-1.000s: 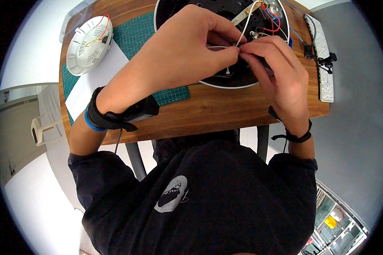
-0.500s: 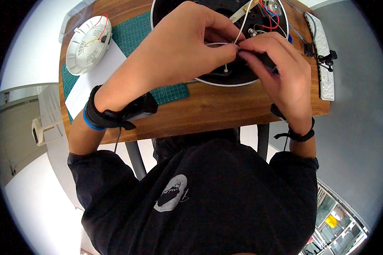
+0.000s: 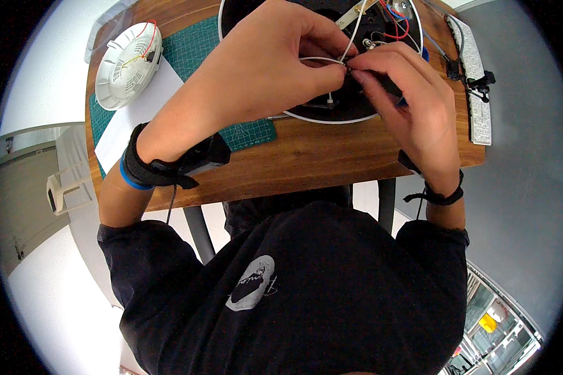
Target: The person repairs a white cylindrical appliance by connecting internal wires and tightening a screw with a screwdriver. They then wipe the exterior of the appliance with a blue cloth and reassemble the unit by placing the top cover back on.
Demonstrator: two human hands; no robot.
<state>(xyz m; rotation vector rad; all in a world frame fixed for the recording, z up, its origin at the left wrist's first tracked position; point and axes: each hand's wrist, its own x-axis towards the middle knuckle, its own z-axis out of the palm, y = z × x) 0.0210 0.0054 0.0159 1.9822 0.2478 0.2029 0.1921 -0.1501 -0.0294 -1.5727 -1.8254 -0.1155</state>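
Over a round housing [image 3: 331, 119] with a black inside and a white rim, both my hands meet fingertip to fingertip. My left hand [image 3: 263, 72] is closed, thumb and index finger pinching a thin white cable [image 3: 358, 28] that bends into a loop at the fingertips. Facing it, my right hand [image 3: 419, 97] is closed in a pinch at the same spot. A small dark bit shows between the fingertips, too small to name. Red and blue wires [image 3: 397, 25] lie inside the housing beyond my right hand. My left hand hides part of the housing.
A white slotted round cover [image 3: 128, 69] with red and yellow wires lies at the left, by a white paper sheet [image 3: 128, 131] and a green cutting mat [image 3: 250, 134]. A white keyboard [image 3: 478, 115] and a black clip [image 3: 481, 86] are at the wooden table's [image 3: 319, 156] right edge.
Both hands keep their pinch and have shifted very slightly. The white cable's loop at the fingertips sits a little differently.
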